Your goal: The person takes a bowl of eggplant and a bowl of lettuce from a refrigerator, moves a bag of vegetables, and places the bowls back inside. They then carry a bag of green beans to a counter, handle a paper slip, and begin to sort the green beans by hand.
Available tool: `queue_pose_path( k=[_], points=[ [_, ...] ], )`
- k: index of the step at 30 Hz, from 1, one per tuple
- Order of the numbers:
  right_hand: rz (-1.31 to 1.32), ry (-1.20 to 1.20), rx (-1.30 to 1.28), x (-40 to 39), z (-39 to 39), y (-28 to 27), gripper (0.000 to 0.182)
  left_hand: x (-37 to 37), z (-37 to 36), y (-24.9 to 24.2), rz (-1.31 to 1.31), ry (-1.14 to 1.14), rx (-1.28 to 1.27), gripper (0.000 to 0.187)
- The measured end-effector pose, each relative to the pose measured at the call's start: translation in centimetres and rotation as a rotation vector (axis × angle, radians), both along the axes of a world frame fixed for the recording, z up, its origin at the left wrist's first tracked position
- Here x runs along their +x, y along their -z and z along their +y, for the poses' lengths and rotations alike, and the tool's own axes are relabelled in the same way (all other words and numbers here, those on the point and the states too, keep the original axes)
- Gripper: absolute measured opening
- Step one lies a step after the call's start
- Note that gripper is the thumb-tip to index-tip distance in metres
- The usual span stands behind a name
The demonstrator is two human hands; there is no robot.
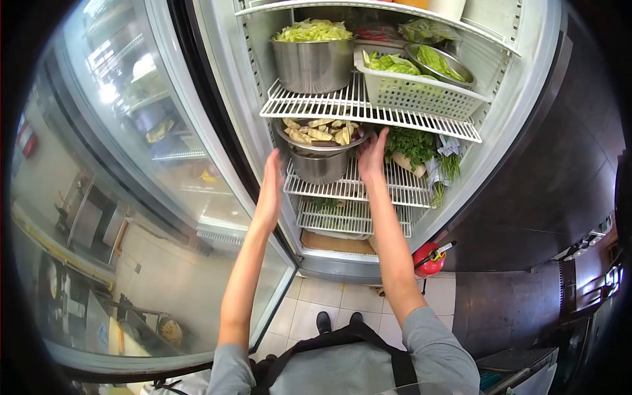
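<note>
I face an open fridge with white wire shelves. A steel bowl [321, 141] of pale cut vegetable pieces sits on a steel pot [320, 168] on the middle shelf [395, 187]. My right hand [372, 155] touches the bowl's right rim. My left hand [272, 174] is raised flat, fingers apart, just left of the pot and not touching it. Neither hand visibly grips anything.
The top shelf holds a steel pot of shredded greens [313, 56], a white basket [421, 92] of leafy greens and a steel bowl [440, 62]. Herbs [413, 145] lie right of the bowl. The glass fridge door [131, 171] stands open at left. A red extinguisher [429, 258] sits on the tiled floor.
</note>
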State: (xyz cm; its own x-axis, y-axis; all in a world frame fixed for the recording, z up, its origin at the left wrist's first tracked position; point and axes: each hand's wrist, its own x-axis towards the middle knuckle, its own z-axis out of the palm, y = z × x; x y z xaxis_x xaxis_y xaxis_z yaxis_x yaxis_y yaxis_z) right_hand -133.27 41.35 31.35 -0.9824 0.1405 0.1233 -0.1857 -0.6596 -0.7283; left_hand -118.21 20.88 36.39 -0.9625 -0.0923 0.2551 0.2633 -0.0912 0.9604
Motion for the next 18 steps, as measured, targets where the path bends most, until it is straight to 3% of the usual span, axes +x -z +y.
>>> queue_pose_path(
  k=[1,4,5,6,9,11,13,14,18],
  points=[
    [0.053,-0.071,-0.027,-0.8,0.3,-0.3,0.075,-3.4,0.5,-0.7,-0.199,0.046,0.28,0.081],
    [0.071,-0.253,-0.005,-2.0,0.3,-0.5,0.062,-12.3,1.0,0.5,-0.031,0.05,0.491,0.078],
    [0.052,-0.218,-0.041,-1.7,0.2,-0.5,0.059,-13.4,1.2,0.3,0.039,0.059,0.592,0.075],
    [0.037,-0.184,-0.075,-1.4,-0.2,-0.6,0.057,-14.1,1.3,0.3,0.033,0.002,0.664,0.059],
    [-0.016,-0.061,-0.215,1.2,-1.1,-2.8,0.054,-14.1,0.6,1.0,-0.115,0.025,0.709,0.05],
    [-0.006,-0.055,-0.194,4.3,-0.6,-4.0,0.057,-9.9,2.6,-1.1,-0.163,0.008,0.771,0.051],
    [-0.086,0.013,-0.212,7.9,0.1,-5.2,0.057,-7.6,3.2,-0.2,-0.179,0.083,0.774,0.05],
    [-0.092,0.004,-0.211,9.1,0.8,-4.8,0.047,-4.9,4.3,-1.0,-0.191,0.063,0.772,0.048],
    [-0.186,0.077,-0.191,17.1,2.3,-5.8,0.05,3.5,6.3,-0.2,-0.235,0.039,0.862,0.043]
  ],
)
